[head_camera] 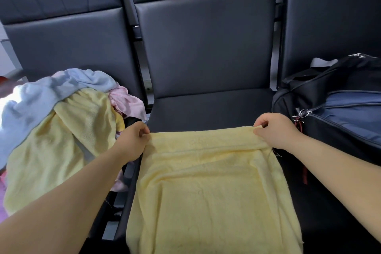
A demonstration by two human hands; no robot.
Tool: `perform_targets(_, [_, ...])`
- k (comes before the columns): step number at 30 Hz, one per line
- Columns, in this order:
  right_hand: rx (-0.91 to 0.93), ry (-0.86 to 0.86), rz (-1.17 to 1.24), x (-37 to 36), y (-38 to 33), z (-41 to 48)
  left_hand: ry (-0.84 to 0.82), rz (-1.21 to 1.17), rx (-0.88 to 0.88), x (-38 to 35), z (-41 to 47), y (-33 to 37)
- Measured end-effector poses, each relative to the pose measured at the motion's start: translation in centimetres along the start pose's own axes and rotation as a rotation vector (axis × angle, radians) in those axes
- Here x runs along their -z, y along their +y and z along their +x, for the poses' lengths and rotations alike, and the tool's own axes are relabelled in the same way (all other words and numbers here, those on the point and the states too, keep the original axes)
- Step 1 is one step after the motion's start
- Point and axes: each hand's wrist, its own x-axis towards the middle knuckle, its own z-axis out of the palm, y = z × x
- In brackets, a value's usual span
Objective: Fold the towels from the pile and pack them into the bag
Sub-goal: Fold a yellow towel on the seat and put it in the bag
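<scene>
Left hand point(133, 140) and right hand point(276, 130) each pinch a far corner of the towel point(206, 187); bag point(340, 109) lies just beyond the right hand.

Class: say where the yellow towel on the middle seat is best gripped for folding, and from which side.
Pinch its two far corners, reaching over from the near side, as the left hand and right hand do: the yellow towel lies spread flat.

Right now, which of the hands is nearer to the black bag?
Right. The right hand pinches the yellow towel at a far corner beside the bag; the left hand pinches the other far corner, by the pile.
</scene>
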Motion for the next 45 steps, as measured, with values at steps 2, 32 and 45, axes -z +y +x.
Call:
perform_targets(2, [-0.035,0.006,0.117,0.0,-0.1,-0.3,0.028,-0.063,-0.004,0.4,-0.6,0.1])
perform_targets(32, [0.191,0.206,0.603,18.3,-12.6,2.9,0.426,-0.454,-0.232,19.4,0.6,11.6])
perform_targets(45, [-0.247,-0.5,0.253,6.0,-1.3,-5.1,-0.4,-0.527,0.124,5.7,-7.2,-0.5])
